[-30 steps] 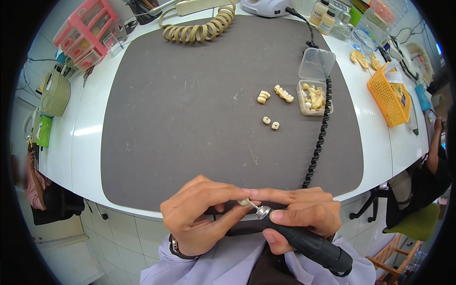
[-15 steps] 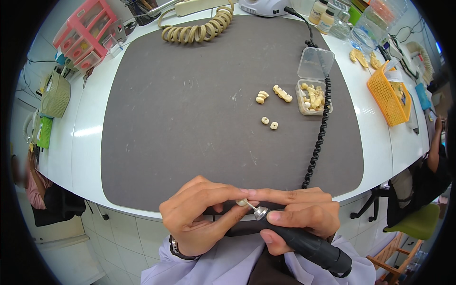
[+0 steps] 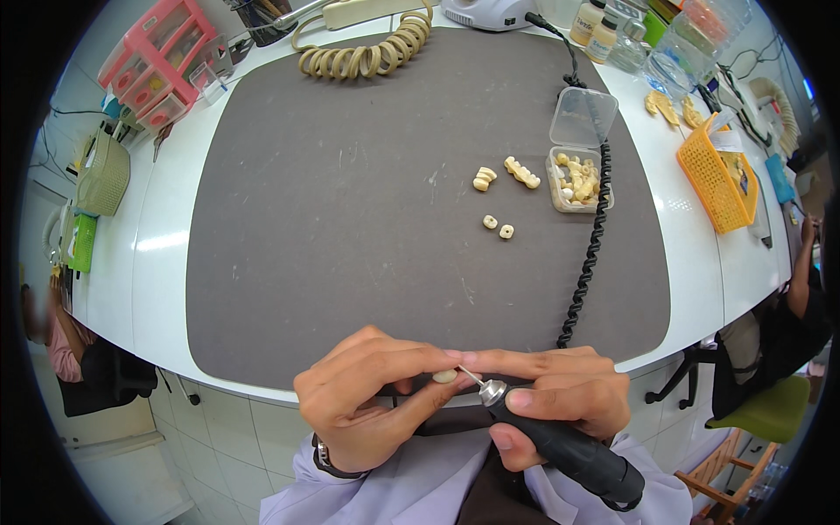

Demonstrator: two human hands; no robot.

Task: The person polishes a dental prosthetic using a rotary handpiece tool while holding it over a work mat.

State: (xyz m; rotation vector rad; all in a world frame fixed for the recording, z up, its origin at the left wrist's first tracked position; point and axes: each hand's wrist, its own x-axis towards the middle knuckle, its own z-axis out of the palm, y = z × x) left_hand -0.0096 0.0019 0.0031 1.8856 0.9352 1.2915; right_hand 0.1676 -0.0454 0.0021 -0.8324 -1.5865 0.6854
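Note:
Between the thumb and fingers of my left hand point(image 3: 372, 394) I pinch a small cream dental crown point(image 3: 445, 376). My right hand point(image 3: 569, 394) is wrapped round a black rotary handpiece point(image 3: 569, 455) with a silver collar. Its thin bur point(image 3: 470, 374) points up and left, just right of the crown; the tip ends by my fingers. My two forefingers touch at their tips. Beyond my hands, two single crowns point(image 3: 498, 227) lie on the grey mat point(image 3: 350, 219). Two joined tooth pieces point(image 3: 521, 172) lie farther back, beside a hinged clear box point(image 3: 560, 206) of tooth pieces.
A black coiled cord point(image 3: 588, 280) runs down the mat's right side and across the box. A beige coiled hose point(image 3: 367, 59) lies at the back. Yellow basket point(image 3: 713, 179) and bottles point(image 3: 601, 39) stand right; pink drawers point(image 3: 153, 66) stand left. Two people sit at the sides.
The handpiece has shifted slightly right and its bur has come away from the crown. The crown has turned a little between my left fingers. My hands otherwise stay in place.

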